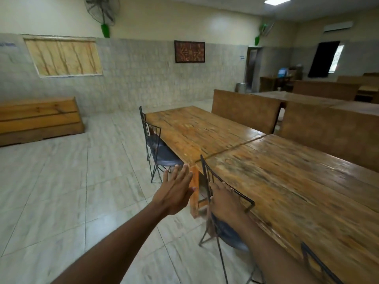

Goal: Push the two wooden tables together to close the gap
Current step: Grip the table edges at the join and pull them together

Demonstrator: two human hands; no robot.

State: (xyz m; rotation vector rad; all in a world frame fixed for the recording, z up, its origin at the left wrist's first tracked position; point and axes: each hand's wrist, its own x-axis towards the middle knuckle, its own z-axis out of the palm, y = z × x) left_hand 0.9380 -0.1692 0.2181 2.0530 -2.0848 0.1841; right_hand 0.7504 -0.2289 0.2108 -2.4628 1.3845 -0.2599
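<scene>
Head view. Two tables stand end to end, right of centre: the far table [196, 130] and the near table [297, 181]. Their long axes lie on one line, running from near right to far left. The seam [231, 149] between them crosses the tops at right angles to that line and shows as a thin dark line; it looks nearly shut, though motion blur prevents a firm reading of how much gap remains.

Your left hand [176, 191] is flat and fully open, fingers together, holding nothing. It hovers by the corner leg [194, 191] under the seam, just short of the wood as far as can be seen. Your right hand [224, 198] rests on the top rail of the near chair [225, 212]; its fingers curl over the wire, but whether they grip it I cannot tell.

A second chair [158, 148] is tucked under the far table's left side. Two benches [246, 109] stand along the far side of the tables.

Recommendations for the step in hand:
- Push along the long axis only, so the ends meet square.
- Place the flat palm on the table edge or leg close to the seam, low and firm, to avoid tilting the top.
- Mind the near chair: its frame sits beside the leg and may snag.
- Keep fingers out of the seam as it closes.
- Check that the side edges line up flush afterwards.
</scene>
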